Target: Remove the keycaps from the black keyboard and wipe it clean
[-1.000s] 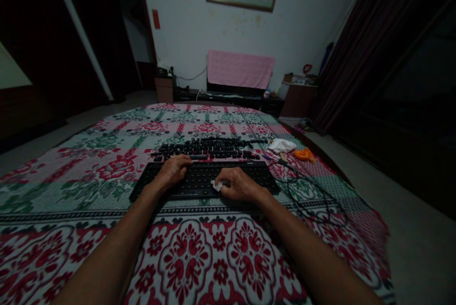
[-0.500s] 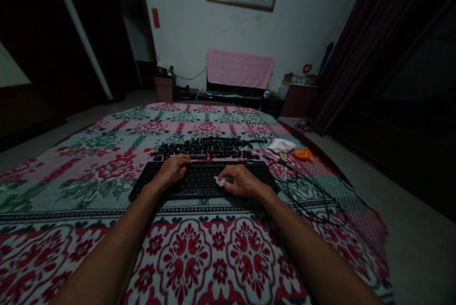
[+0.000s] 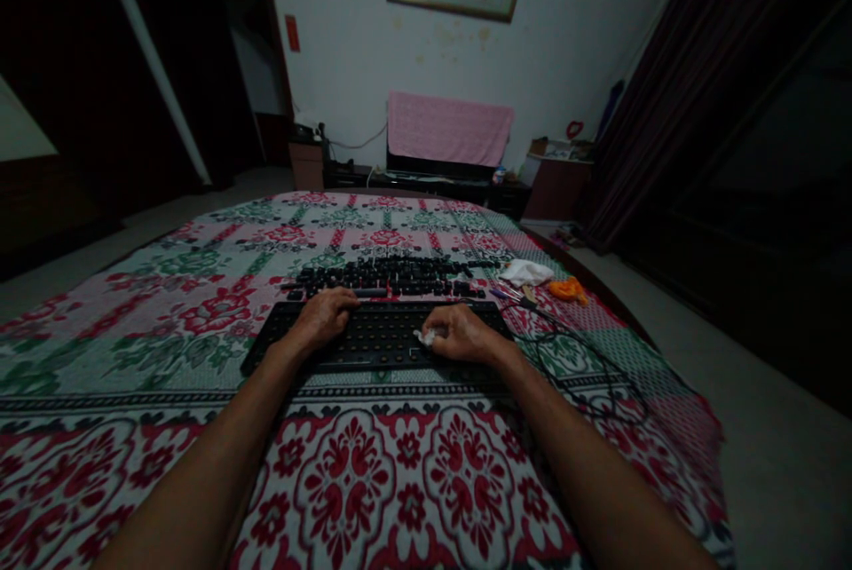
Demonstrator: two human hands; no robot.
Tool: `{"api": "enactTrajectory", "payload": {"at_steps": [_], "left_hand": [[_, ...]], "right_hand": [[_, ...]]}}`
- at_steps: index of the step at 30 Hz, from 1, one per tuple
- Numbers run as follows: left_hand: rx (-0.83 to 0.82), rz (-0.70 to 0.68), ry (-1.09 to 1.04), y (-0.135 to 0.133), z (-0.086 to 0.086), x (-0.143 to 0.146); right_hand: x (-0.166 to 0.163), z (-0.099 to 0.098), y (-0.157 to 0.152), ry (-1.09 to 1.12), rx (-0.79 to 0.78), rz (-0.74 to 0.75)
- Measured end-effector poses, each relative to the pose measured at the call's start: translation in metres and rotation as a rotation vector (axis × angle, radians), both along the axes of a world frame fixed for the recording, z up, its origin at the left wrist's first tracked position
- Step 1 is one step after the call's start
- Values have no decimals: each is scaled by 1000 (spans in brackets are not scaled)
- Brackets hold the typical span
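A black keyboard with its keycaps off lies flat on the patterned bedspread, rows of small key posts showing. My left hand lies across its left part, fingers curled over the far edge and holding it. Between the fingers of my right hand is a crumpled white tissue, pressed to the right part of the keyboard. My right palm hides the keys beneath it. Just beyond the keyboard, loose black keycaps are spread in a long heap.
A black cable loops to the right of the keyboard. Near it lie a white cloth, an orange cloth and some thin tools. The bedspread's right edge drops toward the floor.
My right hand has slid a little to the right along the keyboard with the tissue. My left hand and the keyboard have stayed in place.
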State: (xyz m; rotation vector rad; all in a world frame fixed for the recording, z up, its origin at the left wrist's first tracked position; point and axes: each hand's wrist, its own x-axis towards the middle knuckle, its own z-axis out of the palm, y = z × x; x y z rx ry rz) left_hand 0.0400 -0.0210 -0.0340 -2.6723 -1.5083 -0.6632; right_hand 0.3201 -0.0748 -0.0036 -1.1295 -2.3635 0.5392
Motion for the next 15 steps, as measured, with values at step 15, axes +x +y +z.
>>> {"api": "enactTrajectory", "payload": {"at_steps": [15], "left_hand": [[0, -7, 7, 0, 2, 1]], "right_hand": [[3, 7, -2, -31, -228, 80]]}}
